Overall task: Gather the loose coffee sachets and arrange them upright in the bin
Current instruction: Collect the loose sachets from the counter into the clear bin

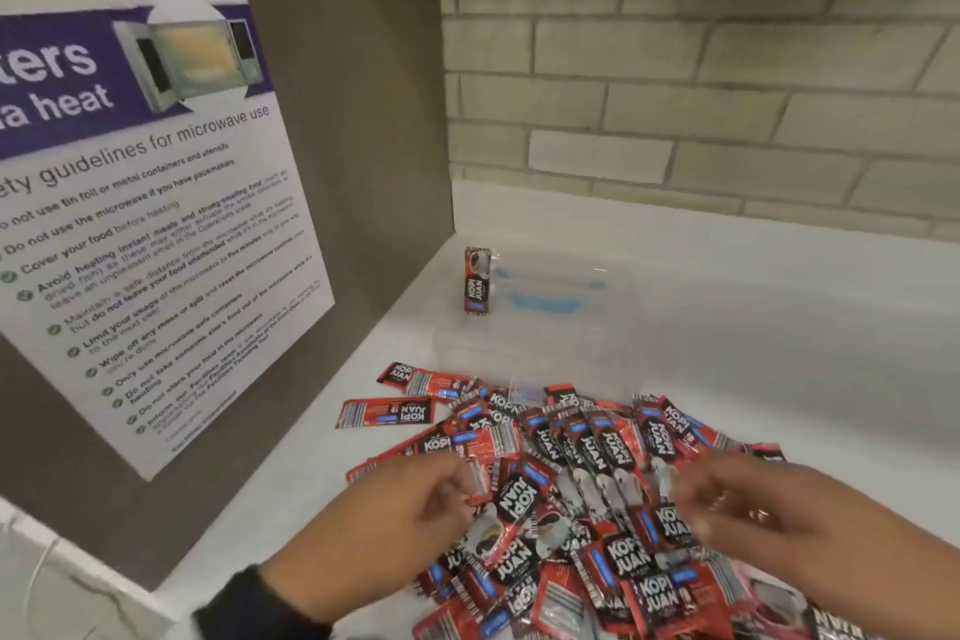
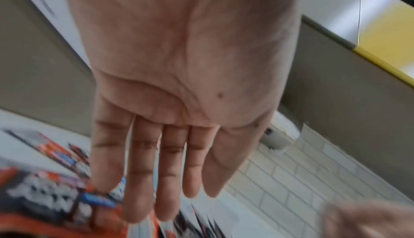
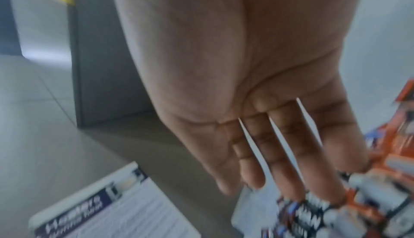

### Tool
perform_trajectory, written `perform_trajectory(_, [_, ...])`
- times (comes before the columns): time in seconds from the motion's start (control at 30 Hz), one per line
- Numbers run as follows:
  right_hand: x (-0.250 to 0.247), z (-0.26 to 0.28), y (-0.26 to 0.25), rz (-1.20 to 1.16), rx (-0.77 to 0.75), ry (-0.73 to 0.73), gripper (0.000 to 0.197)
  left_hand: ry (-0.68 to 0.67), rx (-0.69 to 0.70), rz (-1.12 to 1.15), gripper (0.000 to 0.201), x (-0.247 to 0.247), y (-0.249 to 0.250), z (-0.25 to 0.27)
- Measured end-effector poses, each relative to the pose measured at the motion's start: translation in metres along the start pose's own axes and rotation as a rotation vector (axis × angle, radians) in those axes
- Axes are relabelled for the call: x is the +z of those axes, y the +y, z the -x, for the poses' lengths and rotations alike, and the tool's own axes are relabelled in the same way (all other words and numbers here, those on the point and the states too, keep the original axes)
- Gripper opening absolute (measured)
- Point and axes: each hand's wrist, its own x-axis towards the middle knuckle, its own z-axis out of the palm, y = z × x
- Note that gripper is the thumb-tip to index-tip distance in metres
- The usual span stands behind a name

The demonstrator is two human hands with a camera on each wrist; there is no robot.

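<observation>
A heap of red-and-black coffee sachets [image 1: 587, 473] lies on the white counter [image 1: 779, 327]. Behind it stands a clear plastic bin [image 1: 550, 307] with one sachet [image 1: 477, 280] upright at its left end. My left hand [image 1: 415, 509] hovers over the heap's left side, fingers straight in the left wrist view [image 2: 156, 180], holding nothing. My right hand [image 1: 737, 499] is over the heap's right side, blurred; in the right wrist view its fingers [image 3: 291, 162] are straight and reach down to the sachets [image 3: 336, 211].
A grey side panel with a microwave safety poster [image 1: 145, 203] closes the left. A brick-tile wall [image 1: 701, 83] runs behind the counter. One sachet [image 1: 387, 412] lies apart at the heap's left. Bare counter lies right of the bin.
</observation>
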Motion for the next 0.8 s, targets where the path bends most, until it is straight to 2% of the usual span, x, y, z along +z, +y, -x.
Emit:
perform_trajectory(0.03, [0.015, -0.014, -0.013, 0.021, -0.010, -0.058, 0.005, -0.039, -0.014, -0.035, 0.007, 0.004, 0.002, -0.006])
perform_trajectory(0.07, [0.016, -0.025, -0.019, 0.060, -0.027, -0.035, 0.004, -0.035, -0.031, -0.055, 0.004, 0.006, 0.006, -0.011])
perform_trajectory(0.2, [0.038, -0.060, -0.022, 0.169, -0.104, -0.079, 0.009, -0.061, -0.041, -0.183, 0.028, 0.019, 0.014, -0.024])
perform_trajectory(0.37, [0.050, -0.079, -0.024, 0.247, -0.122, -0.105, 0.018, -0.089, -0.042, -0.250, 0.042, 0.022, 0.017, -0.030])
perform_trajectory(0.57, [0.057, -0.091, -0.034, 0.204, -0.079, -0.076, 0.026, -0.160, -0.018, -0.060, 0.047, 0.022, 0.005, -0.037])
perform_trajectory(0.73, [0.051, -0.096, -0.039, 0.179, -0.067, -0.004, 0.027, -0.108, 0.038, 0.144, 0.019, 0.007, -0.006, -0.040])
perform_trajectory(0.8, [0.048, -0.098, -0.042, 0.096, -0.061, 0.033, 0.024, -0.084, 0.044, 0.301, 0.016, 0.000, -0.007, -0.040])
